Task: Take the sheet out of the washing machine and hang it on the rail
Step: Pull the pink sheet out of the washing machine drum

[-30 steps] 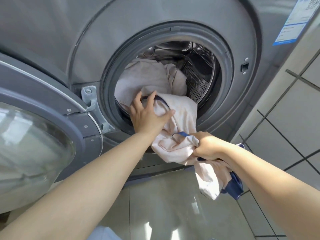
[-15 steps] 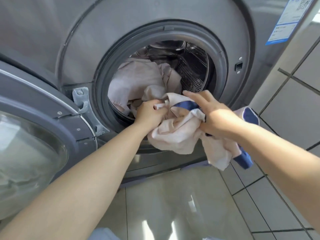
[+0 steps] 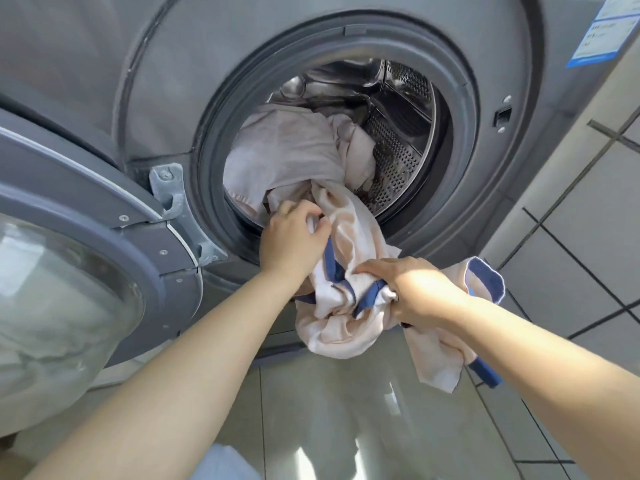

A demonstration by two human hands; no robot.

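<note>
The perforated steel drum (image 3: 398,161) of the grey front-loading washing machine (image 3: 104,64) carries the pale pink sheet with blue edging (image 3: 287,150). Most of it lies inside, above the left hand (image 3: 294,237); the rest hangs out, over the glossy tiled floor (image 3: 346,410) below both hands.

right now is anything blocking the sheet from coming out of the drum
Nothing visible does. The door is swung wide to the left, and the sheet already spills over the grey seal, gripped by the left hand and right hand. The rest is bunched inside the drum. The rail is not in view.
</note>
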